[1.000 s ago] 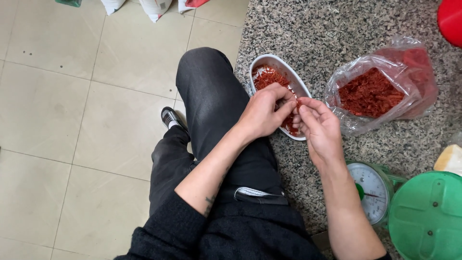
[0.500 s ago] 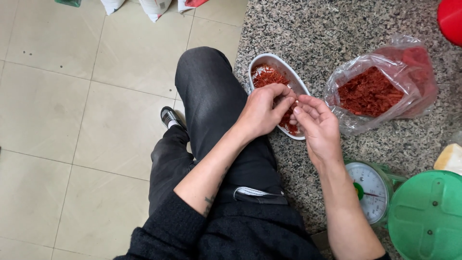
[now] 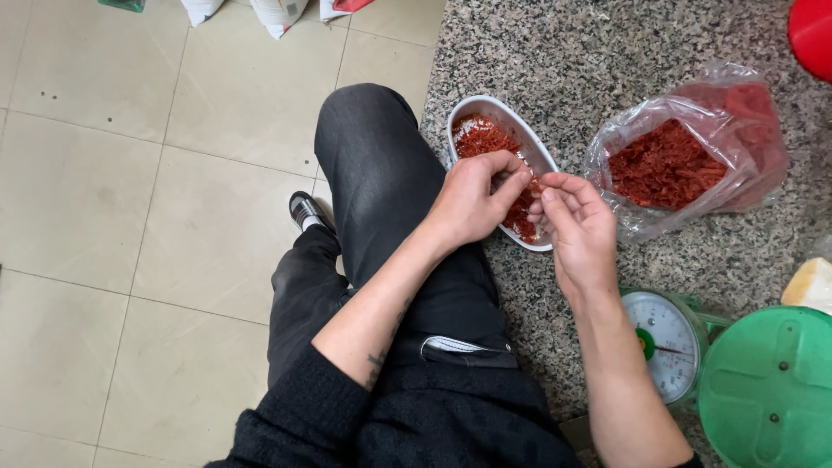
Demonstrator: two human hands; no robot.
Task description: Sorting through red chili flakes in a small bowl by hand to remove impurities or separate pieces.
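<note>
An oval white dish (image 3: 464, 117) full of red shredded strands (image 3: 482, 139) lies on the speckled granite slab (image 3: 555, 52) beside my raised knee. My left hand (image 3: 472, 199) hovers over the dish's near half, its fingers curled and pinching some of the strands. My right hand (image 3: 579, 227) is just right of it, fingertips bent toward the left hand and touching the same strands. To the right, an open clear plastic bag (image 3: 693, 165) holds more of the red shreds.
A green kitchen scale (image 3: 667, 342) with a white dial stands near my right forearm, next to a green round lid (image 3: 771, 390). A red object (image 3: 813, 30) shows at the top right corner. Beige floor tiles (image 3: 156, 217) spread to the left, with white sacks (image 3: 277, 13) at the top.
Both hands have stayed over the dish. The fingers have shifted slightly as they work the strands, and the right hand's fingers have opened a little.
</note>
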